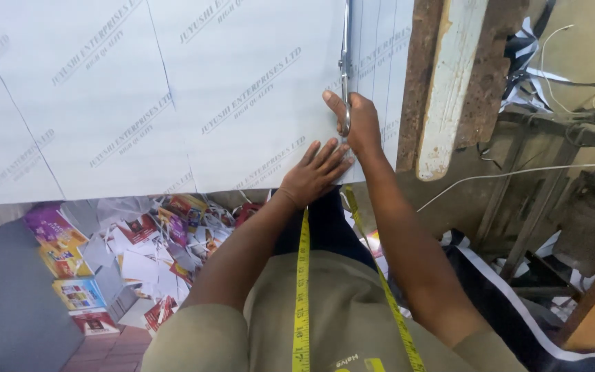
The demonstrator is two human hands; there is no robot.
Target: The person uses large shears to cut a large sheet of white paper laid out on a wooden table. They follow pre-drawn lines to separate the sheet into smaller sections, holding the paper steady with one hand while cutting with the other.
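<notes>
R hand (361, 124) grip closed on scissors (345, 65), blades up into white sheet (173, 103) nr its R edge | L hand (315, 172) open, flat on sheet just beside R | sheet spread over desk | tape measure (302, 289) round neck | paper scraps (146, 248) on floor below

Floor (105, 355): reddish brick tiles, littered with paper scraps (153, 248).
Right side: rusty metal frame (552, 179), worn wooden post (449, 83), possibly machinery.
</notes>
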